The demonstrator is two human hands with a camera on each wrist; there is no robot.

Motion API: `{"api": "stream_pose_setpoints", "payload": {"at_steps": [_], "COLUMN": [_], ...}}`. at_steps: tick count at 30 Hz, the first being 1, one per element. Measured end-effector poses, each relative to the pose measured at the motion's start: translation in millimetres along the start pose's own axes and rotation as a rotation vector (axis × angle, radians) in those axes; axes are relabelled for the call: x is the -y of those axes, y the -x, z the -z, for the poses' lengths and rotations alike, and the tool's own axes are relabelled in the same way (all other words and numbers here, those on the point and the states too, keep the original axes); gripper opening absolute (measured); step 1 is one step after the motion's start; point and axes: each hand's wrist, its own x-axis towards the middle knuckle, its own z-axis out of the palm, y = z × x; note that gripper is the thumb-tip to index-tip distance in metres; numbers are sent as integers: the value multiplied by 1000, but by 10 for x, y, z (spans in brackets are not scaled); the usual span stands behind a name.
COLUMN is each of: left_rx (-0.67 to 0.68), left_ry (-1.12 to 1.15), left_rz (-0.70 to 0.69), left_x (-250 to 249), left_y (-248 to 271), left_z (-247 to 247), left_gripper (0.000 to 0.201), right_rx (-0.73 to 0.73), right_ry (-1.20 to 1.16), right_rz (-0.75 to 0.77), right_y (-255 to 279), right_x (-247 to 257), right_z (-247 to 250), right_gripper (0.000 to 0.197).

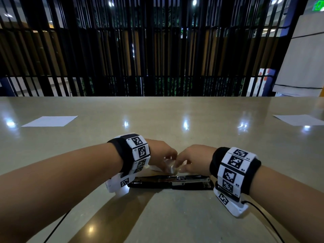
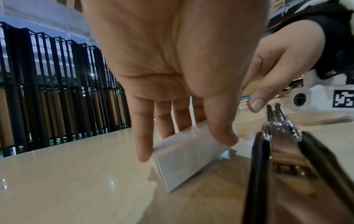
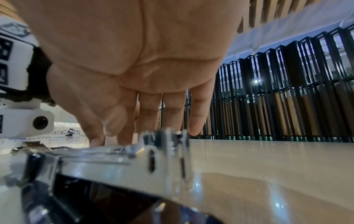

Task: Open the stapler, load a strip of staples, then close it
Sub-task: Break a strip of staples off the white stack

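Stapler flat open, both hands just beyond it.

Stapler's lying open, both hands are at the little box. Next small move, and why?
Probably draw one strip out of the small box with the right hand. The left hand already grips the box, the stapler lies opened flat on the table, and no strip shows in its channel.

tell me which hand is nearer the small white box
Left. The left hand grips the small white box between thumb and fingers; the right hand sits just beside it, fingertips reaching toward it.
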Motion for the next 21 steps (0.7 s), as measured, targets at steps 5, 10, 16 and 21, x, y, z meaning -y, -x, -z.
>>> {"api": "stream_pose_setpoints", "payload": {"at_steps": [5, 10, 16, 21], "left_rx": [-17, -42, -43, -34], "left_ry": [112, 216, 332, 371], "left_rz": [-13, -4, -16, -9], "left_x": [0, 19, 13, 14], "left_y": [43, 74, 56, 34], "left_z": [48, 103, 100, 76], "left_gripper": [46, 47, 48, 44], "right_rx": [-113, -187, -226, -215], "right_ry": [-14, 11, 140, 204], "right_rz": [25, 54, 99, 136], "right_y": [32, 40, 2, -41], "right_x": [-12, -2, 35, 29], "right_z": [69, 142, 164, 175], "right_gripper": [22, 19, 19, 17]}}
